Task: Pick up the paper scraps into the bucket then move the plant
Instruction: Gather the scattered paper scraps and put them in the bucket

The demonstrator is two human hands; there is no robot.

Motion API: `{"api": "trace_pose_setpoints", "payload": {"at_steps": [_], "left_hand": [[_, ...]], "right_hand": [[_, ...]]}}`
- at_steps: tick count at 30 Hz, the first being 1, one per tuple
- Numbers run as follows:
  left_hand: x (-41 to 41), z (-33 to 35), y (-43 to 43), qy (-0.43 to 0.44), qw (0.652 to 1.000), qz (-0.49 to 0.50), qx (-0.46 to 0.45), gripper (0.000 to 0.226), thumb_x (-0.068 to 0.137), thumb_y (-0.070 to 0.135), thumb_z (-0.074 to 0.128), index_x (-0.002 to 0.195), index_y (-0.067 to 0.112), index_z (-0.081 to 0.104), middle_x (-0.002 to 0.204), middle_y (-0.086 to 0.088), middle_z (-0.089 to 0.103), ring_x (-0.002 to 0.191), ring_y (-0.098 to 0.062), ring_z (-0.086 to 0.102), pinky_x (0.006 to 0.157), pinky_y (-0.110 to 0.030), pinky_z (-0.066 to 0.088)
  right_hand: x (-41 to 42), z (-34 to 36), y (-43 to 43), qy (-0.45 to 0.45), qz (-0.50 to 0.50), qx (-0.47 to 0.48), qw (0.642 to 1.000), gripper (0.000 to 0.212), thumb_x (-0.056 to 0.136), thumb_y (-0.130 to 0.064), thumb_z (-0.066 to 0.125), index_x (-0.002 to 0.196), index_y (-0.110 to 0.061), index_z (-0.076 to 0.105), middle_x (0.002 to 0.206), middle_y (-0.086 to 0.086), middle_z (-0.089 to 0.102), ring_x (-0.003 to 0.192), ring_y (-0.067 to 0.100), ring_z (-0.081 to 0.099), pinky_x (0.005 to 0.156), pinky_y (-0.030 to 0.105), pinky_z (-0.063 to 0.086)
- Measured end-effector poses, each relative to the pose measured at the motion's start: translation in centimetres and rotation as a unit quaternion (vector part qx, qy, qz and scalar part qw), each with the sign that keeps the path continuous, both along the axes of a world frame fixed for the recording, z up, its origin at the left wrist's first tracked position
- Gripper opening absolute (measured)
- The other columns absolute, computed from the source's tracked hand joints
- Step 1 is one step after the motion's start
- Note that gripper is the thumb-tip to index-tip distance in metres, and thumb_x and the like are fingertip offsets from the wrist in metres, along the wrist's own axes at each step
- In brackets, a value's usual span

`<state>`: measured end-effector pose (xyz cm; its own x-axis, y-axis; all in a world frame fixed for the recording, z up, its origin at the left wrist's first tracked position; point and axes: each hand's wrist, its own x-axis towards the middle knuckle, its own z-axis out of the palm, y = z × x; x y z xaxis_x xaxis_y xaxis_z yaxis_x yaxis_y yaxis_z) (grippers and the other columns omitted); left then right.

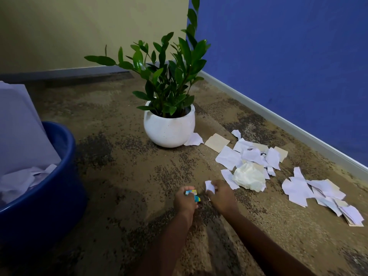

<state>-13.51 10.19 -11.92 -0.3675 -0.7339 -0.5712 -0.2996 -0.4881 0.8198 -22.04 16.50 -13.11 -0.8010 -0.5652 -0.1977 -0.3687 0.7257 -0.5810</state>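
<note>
Two bare hands meet low in the centre of the frame, over brown speckled carpet (119, 160). The left hand (185, 201) curls around a small blue-and-yellow scrap (192, 195); the right hand (221, 198) pinches a white scrap (210, 186) between its fingertips. More paper scraps (251, 156) lie scattered at right of centre (one crumpled wad (250, 179) among them), with another pile (322, 194) at the far right. The blue bucket (65, 186) sits at the left edge, paper inside. The plant (169, 80) stands upright in a white pot (169, 130) in the upper centre, one scrap touching the pot's base.
</note>
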Motion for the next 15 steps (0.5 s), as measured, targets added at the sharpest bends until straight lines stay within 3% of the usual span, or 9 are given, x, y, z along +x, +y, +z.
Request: {"api": "trace_pose_setpoints", "payload": {"at_steps": [2,5,8,10,11,13,15], "left_hand": [[-0.1,-0.4,-0.2,-0.013,1.0,-0.01,-0.02,0.033,0.096,-0.008,0.035,0.116,-0.003,0.061,0.125,-0.018,0.055,0.091,-0.023,0.05,0.053,-0.021,0.043],[0.0,-0.3,-0.4,-0.009,0.999,-0.028,-0.019,0.033,0.096,-0.007,0.035,0.11,-0.004,0.064,0.109,-0.013,0.054,0.082,-0.022,0.052,0.057,-0.024,0.044],[-0.1,-0.3,-0.5,0.038,0.998,-0.04,0.022,0.022,0.098,0.006,0.043,0.096,0.002,0.065,0.101,-0.012,0.056,0.079,-0.019,0.054,0.065,-0.028,0.046],[-0.3,-0.1,-0.5,0.071,0.995,-0.053,0.047,0.023,0.097,0.014,0.049,0.111,-0.002,0.059,0.109,-0.017,0.06,0.094,-0.025,0.058,0.077,-0.031,0.049],[-0.4,-0.3,-0.5,0.082,0.994,-0.049,0.057,0.031,0.096,0.016,0.052,0.12,-0.004,0.054,0.116,-0.021,0.06,0.1,-0.026,0.058,0.081,-0.034,0.05],[-0.6,-0.7,-0.7,0.095,0.993,-0.024,0.072,0.036,0.096,0.013,0.053,0.126,-0.005,0.046,0.122,-0.026,0.058,0.097,-0.026,0.059,0.07,-0.032,0.053],[-0.7,-0.8,-1.2,0.093,0.992,0.011,0.084,0.018,0.097,0.004,0.046,0.114,-0.002,0.048,0.109,-0.025,0.059,0.08,-0.025,0.059,0.052,-0.024,0.05]], "right_hand": [[0.0,-0.5,-0.4,0.061,0.064,0.106,0.99,0.055,0.09,-0.034,0.056,0.136,-0.007,0.041,0.142,0.01,0.042,0.13,0.025,0.04,0.108,0.031,0.033],[0.2,-1.1,-1.3,0.095,0.097,0.129,0.982,0.042,0.095,-0.03,0.048,0.129,-0.006,0.047,0.137,0.013,0.046,0.123,0.029,0.046,0.1,0.033,0.041],[0.6,-0.5,-1.7,0.061,0.09,0.022,0.994,0.027,0.095,-0.023,0.051,0.107,-0.002,0.063,0.104,0.015,0.064,0.087,0.023,0.061,0.066,0.022,0.042],[1.3,0.1,-1.5,0.023,0.088,-0.07,0.993,0.016,0.091,-0.011,0.053,0.088,-0.003,0.067,0.071,0.003,0.061,0.058,0.009,0.05,0.048,0.011,0.035],[1.6,0.2,-1.3,0.007,0.089,-0.099,0.991,0.015,0.088,-0.002,0.053,0.083,-0.003,0.068,0.061,-0.003,0.055,0.051,0.002,0.044,0.047,0.009,0.036],[1.9,0.4,-0.7,-0.041,0.122,-0.129,0.983,0.019,0.082,0.007,0.053,0.088,0.0,0.07,0.059,-0.004,0.057,0.046,-0.003,0.049,0.047,0.004,0.037],[1.9,0.6,-0.1,-0.121,0.165,-0.143,0.968,0.023,0.083,0.005,0.058,0.101,-0.003,0.071,0.077,-0.001,0.069,0.056,-0.012,0.058,0.059,0.001,0.043]]}}
